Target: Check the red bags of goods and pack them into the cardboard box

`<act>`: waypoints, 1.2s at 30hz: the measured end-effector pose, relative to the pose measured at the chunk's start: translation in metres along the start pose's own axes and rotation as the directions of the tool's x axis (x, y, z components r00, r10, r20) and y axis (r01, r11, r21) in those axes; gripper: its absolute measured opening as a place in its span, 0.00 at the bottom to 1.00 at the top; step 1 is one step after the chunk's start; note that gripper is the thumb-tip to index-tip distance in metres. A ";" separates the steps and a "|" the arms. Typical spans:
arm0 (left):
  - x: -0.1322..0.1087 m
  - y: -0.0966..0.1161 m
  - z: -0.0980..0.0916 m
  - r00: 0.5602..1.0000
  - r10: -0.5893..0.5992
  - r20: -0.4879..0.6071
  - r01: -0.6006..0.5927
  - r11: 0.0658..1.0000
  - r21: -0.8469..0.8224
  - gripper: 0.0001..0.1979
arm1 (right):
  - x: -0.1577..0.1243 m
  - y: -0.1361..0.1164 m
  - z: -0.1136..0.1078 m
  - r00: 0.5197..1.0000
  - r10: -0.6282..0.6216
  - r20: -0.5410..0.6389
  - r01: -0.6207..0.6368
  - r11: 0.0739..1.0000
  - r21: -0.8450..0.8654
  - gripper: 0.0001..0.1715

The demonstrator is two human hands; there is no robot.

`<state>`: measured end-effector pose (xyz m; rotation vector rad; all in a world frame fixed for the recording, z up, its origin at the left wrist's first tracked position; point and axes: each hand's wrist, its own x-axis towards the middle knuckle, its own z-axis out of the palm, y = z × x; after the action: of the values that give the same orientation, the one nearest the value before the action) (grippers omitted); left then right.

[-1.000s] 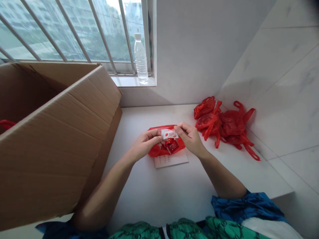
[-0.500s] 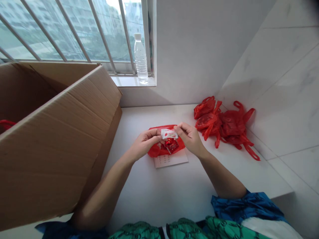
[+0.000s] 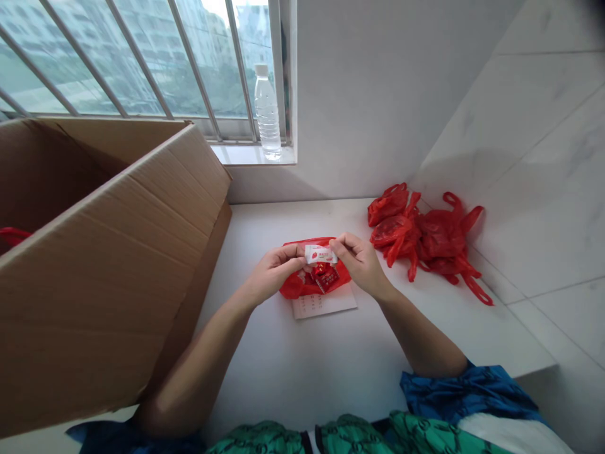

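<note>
red plastic (image 3: pixel 13 236) at far left edge, only a bit showing, inside the big cardboard box (image 3: pixel 108 271); box is left of both hands, its near wall beside the left forearm. barred window (image 3: pixel 142 69) beyond. clear bottle (image 3: pixel 268 120) with white cap upright on the sill, ahead of the left hand, well apart from it.

left hand (image 3: pixel 276 271): fingers and thumb brought together, almost no gap, pinching the left end of a small white packet (image 3: pixel 320 255) with red print. packet sits between the hands, held flat, print facing up toward the wearer. right under it, a spread red bag (image 3: pixel 293 289) with red wrapped pieces (image 3: pixel 327 277) in it; can't tell how many. printed paper (image 3: pixel 331 305) pokes out from under the bag, nearer the wearer, on the white table (image 3: pixel 269 366).

right hand (image 3: pixel 358 263): thumb and forefinger closed on the packet's right end, other fingers curled. right of that hand, a cluster of knotted red bags (image 3: pixel 394 234) by the wall, not touched.

step looks like handling or checking the packet over the bag; wrapper seems whole. next move calls for a steady fingertip grip, letting go of neither end carelessly.
</note>
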<state>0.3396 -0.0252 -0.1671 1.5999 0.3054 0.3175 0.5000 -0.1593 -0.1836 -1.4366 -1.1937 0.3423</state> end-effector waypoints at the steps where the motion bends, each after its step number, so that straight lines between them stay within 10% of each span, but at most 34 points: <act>1: 0.000 0.000 0.000 1.000 0.001 -0.002 -0.001 1.000 0.005 0.10 | 0.000 0.000 0.000 1.000 0.002 -0.001 -0.002 1.000 0.001 0.21; 28: 0.003 -0.002 0.000 1.000 0.029 -0.006 -0.029 0.999 0.036 0.10 | -0.001 -0.001 0.001 1.000 -0.002 -0.001 0.002 1.000 -0.019 0.21; 32: 0.003 -0.004 -0.003 0.994 0.105 -0.033 -0.093 0.963 0.252 0.11 | 0.001 0.001 -0.004 1.000 -0.030 0.009 0.031 0.993 -0.114 0.21; 36: 0.004 -0.011 -0.007 0.954 0.290 -0.072 -0.175 0.737 0.652 0.09 | 0.006 0.013 -0.013 0.996 -0.038 0.086 0.077 0.855 -0.513 0.19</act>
<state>0.3410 -0.0164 -0.1775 2.3116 0.3665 0.5929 0.5184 -0.1593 -0.1891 -1.8561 -1.4568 0.0236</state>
